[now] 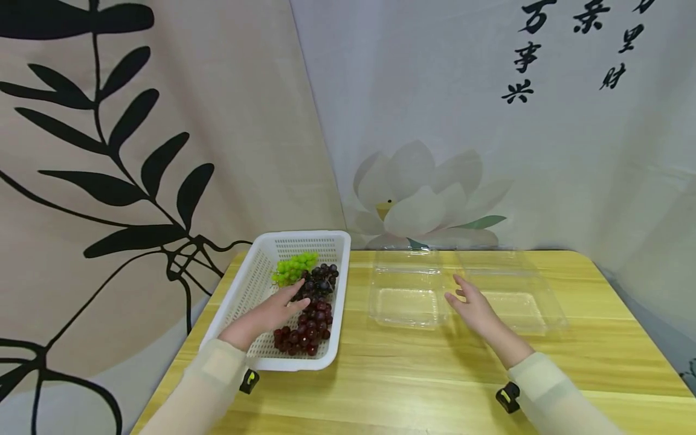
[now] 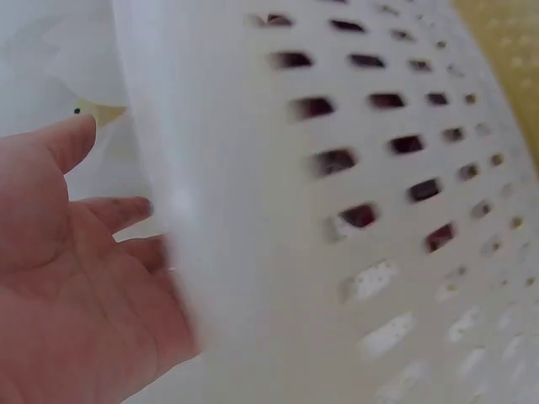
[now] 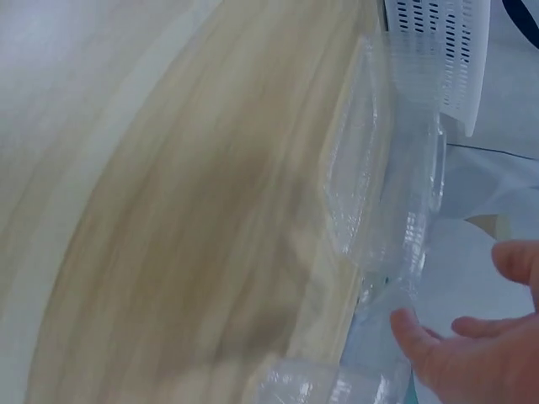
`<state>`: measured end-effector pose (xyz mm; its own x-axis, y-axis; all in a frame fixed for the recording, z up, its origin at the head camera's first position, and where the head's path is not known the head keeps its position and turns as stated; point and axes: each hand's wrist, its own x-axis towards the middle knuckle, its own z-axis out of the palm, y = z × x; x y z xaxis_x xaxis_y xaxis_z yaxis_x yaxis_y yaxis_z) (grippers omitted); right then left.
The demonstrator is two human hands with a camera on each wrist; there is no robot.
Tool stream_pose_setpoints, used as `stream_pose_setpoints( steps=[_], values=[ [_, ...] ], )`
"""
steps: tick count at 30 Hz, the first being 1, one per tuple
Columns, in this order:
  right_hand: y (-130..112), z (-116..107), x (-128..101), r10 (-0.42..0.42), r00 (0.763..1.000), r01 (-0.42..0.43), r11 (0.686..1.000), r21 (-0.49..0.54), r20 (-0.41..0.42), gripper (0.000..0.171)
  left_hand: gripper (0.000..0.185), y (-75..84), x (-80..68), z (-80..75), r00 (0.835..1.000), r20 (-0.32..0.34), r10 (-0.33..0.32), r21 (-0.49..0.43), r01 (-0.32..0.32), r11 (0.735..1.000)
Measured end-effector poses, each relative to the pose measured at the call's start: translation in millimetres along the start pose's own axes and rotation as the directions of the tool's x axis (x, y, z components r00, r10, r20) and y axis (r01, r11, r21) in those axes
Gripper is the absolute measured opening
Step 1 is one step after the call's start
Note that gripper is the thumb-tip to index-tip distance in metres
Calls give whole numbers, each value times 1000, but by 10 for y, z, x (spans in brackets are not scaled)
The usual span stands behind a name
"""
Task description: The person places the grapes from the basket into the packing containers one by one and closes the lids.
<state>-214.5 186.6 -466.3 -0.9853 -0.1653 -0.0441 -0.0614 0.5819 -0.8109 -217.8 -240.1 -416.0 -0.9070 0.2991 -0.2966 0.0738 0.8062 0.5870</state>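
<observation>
A white perforated basket sits on the wooden table and holds a green grape bunch and dark purple grapes. My left hand reaches over the basket with straight fingers, its fingertips at the dark grapes, holding nothing. In the left wrist view the palm is beside the basket wall. Two clear plastic clamshell boxes lie open to the right. My right hand hovers open between them, fingers spread; the right wrist view shows its fingers near a clear box.
The yellow wooden table has bare surface in front of the boxes and basket. Printed fabric backdrops hang close behind the table and along its left side. Black wrist-camera mounts sit on both sleeves.
</observation>
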Motion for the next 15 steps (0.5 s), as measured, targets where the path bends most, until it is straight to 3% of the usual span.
stream_pose_setpoints(
  steps=[4, 10, 15],
  values=[
    [-9, 55, 22, 52, 999, -52, 999, -2, 10, 66, 78, -30, -23, 56, 999, 20, -35, -48, 36, 998],
    [-37, 138, 59, 99, 995, -99, 995, 8, 1, 62, 75, -47, -60, 129, 988, 71, -134, -102, 141, 985],
    [-40, 204, 96, 117, 993, -115, 991, 63, -27, 57, 77, -98, -57, 173, 981, 96, -169, -113, 179, 977]
  ],
)
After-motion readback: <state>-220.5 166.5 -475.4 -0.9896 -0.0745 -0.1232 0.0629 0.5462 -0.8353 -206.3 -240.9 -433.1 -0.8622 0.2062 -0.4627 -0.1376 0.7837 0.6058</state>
